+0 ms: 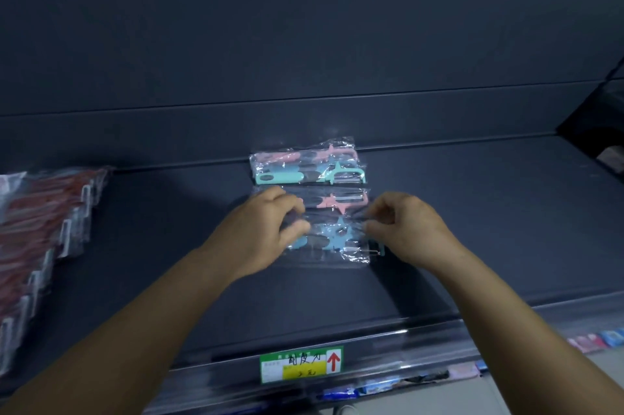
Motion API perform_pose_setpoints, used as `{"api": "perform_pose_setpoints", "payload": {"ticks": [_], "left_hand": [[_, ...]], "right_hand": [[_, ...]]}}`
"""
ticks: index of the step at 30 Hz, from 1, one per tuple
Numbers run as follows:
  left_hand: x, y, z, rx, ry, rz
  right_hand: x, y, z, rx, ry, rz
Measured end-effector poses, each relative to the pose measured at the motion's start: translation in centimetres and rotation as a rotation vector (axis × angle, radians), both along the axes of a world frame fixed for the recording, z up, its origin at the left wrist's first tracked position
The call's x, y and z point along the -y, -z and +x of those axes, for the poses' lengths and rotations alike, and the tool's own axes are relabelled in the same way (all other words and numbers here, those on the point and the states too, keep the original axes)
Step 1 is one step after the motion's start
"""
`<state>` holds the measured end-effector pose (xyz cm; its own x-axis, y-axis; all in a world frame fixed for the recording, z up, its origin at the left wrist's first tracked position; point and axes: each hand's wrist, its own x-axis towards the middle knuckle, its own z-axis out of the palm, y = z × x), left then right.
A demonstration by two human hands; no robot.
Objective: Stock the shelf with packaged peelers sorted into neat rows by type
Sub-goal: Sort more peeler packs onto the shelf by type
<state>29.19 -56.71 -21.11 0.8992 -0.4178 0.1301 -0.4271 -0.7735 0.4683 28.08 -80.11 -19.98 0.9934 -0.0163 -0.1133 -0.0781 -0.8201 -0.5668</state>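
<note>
On the dark shelf (456, 229) lie clear bags of pastel peelers. The far bag (307, 164) holds pink and teal peelers and rests against the shelf's back edge. Just in front of it lies a nearer bag (332, 229) with pink and blue peelers. My left hand (266, 225) grips that nearer bag's left end. My right hand (405, 229) pinches the plastic at its right end. Both hands cover the bag's ends.
A row of red-handled packaged peelers (40, 235) overlaps in a line along the shelf's left side. A green and yellow price label (300, 364) with a red arrow sits on the shelf's front rail. Coloured packages (594, 342) show on a lower shelf at right.
</note>
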Motion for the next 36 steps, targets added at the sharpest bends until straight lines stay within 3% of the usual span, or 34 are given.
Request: {"api": "perform_pose_setpoints", "payload": {"ticks": [6, 11, 17, 20, 24, 31, 36], "left_hand": [[0.5, 0.1, 3.4, 0.002, -0.103, 0.133], [0.5, -0.2, 4.2, 0.007, -0.048, 0.252], [0.0, -0.9, 5.2, -0.012, -0.048, 0.133], [0.3, -0.8, 5.7, 0.018, -0.097, 0.146], [0.9, -0.6, 5.2, 0.040, -0.083, 0.176], [1.1, -1.2, 2.0, -0.217, 0.132, 0.276], [1.3, -0.5, 1.0, -0.231, 0.066, 0.228]], "right_hand": [[0.1, 0.8, 3.3, 0.075, -0.089, -0.130], [0.2, 1.3, 4.8, 0.107, -0.153, -0.192], [0.1, 1.2, 5.9, 0.175, -0.139, -0.167], [-0.3, 1.3, 7.0, 0.128, -0.061, -0.071], [-0.5, 1.6, 7.7, 0.107, -0.019, -0.102], [-0.7, 1.8, 7.4, 0.121, 0.056, -0.119], [-1.3, 0.3, 4.8, 0.124, -0.062, -0.095]]}}
